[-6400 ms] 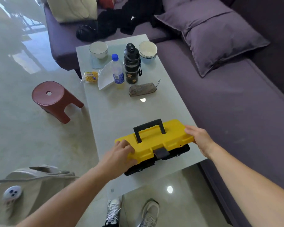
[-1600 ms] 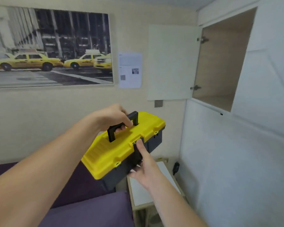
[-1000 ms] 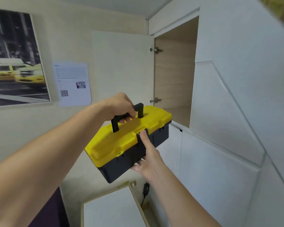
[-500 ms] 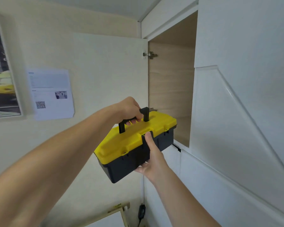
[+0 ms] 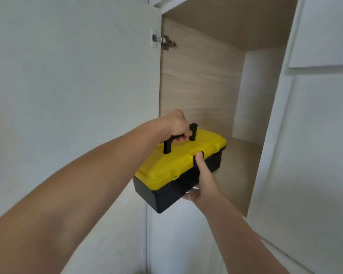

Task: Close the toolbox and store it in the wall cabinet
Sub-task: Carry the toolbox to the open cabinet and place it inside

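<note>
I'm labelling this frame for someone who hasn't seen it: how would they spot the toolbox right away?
Find the open wall cabinet with its pale wood lining. Just in front of its opening, two bare hands hold the toolbox: left hand on the black handle, right hand against its front. It is the only brightly coloured thing here, yellow lid over black base.

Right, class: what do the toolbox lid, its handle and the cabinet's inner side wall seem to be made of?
Toolbox lid: looks like moulded yellow plastic, smooth with a slight sheen and rounded ridges.
Handle: probably matte black plastic, one solid bar, gripped by the left hand.
Cabinet inner side wall: pale wood-grain board, likely laminate; streaks run evenly and flat.
</note>
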Motion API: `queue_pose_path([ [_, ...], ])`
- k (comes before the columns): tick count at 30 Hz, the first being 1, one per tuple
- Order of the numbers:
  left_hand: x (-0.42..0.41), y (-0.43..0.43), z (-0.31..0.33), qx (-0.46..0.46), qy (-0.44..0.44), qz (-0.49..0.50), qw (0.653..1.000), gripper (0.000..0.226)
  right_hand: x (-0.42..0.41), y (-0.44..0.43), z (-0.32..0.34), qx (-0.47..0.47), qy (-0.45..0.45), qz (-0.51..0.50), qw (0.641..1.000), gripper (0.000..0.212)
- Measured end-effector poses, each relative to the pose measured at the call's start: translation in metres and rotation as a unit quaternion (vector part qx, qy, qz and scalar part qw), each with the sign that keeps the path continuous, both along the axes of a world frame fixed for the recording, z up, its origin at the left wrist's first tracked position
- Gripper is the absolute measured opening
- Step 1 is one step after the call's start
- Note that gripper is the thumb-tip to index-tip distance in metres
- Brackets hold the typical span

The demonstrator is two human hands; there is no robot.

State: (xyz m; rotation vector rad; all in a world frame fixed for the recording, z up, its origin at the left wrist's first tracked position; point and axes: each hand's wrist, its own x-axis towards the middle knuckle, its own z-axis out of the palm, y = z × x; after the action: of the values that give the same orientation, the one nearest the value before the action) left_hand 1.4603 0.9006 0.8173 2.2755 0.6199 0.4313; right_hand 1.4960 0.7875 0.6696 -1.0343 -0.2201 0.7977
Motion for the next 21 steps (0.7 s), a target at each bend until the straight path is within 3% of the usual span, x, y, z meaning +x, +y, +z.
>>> queue_pose_path([
  [4,0.053,0.029,-0.001,-0.021,-0.009,-0.032,0.999,0.013,0.043,0.024,0.005,-0.037,-0.013,-0.042,0.998,0.080],
  [9,0.110,0.040,-0.007,-0.028,-0.013,-0.065,0.997,0.011,0.089,0.036,0.005,-0.051,-0.014,-0.094,0.994,0.069],
  [21,0.193,0.039,-0.019,-0.046,-0.005,-0.080,0.996,0.011,0.151,0.035,0.013,-0.114,-0.022,-0.182,0.977,0.064],
])
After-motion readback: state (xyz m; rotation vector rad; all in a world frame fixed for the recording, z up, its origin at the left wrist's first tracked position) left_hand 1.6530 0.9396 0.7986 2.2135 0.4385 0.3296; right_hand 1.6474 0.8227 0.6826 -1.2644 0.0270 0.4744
